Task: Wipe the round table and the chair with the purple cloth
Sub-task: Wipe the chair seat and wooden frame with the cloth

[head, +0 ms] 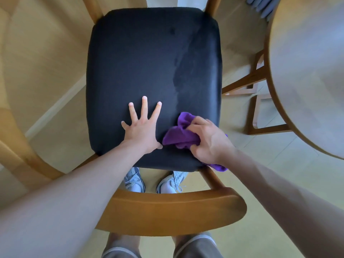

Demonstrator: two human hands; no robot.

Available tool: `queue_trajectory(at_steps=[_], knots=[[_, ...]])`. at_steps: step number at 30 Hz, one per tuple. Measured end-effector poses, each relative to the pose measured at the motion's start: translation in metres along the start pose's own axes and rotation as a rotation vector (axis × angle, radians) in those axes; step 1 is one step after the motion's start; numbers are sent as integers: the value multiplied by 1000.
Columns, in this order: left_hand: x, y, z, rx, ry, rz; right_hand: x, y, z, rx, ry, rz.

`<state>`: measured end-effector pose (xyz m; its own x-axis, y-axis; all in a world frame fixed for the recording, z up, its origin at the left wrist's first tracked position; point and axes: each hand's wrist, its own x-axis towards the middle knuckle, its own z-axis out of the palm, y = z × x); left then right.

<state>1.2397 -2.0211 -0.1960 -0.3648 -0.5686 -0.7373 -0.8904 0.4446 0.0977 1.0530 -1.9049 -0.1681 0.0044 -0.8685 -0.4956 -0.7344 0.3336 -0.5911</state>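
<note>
Left hand [142,127], fingers spread and straight, presses flat on the dark padded seat of the chair [149,62], holding nothing. Just to its right, the right hand [208,140] curls its fingers around the bunched purple cloth [178,135], which lies on the seat's near right corner. Round table [305,75] stands at far right, its wooden rim beside the chair.
</note>
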Motion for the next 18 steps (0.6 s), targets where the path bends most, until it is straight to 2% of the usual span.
queue_trajectory(at_steps=[2, 3, 5, 7, 12, 14, 18], knots=[[-8, -6, 6, -30, 0, 11, 8, -12, 1, -18, 61, -161], [-12, -10, 9, -21, -7, 22, 9, -14, 4, -84, 1, -234], [-19, -17, 14, 34, -28, 29, 3, -8, 14, -300, -245, -307], [-23, -20, 20, 85, -25, 4, -14, 8, 22, -492, -458, -290], [-19, -22, 25, 55, -11, -30, -17, 10, 7, -503, -634, -70], [-17, -22, 28, 49, -7, -32, -6, -2, 2, -386, -556, -13], [-14, -23, 30, 31, -13, -36, 23, -18, -11, -46, 45, -68]])
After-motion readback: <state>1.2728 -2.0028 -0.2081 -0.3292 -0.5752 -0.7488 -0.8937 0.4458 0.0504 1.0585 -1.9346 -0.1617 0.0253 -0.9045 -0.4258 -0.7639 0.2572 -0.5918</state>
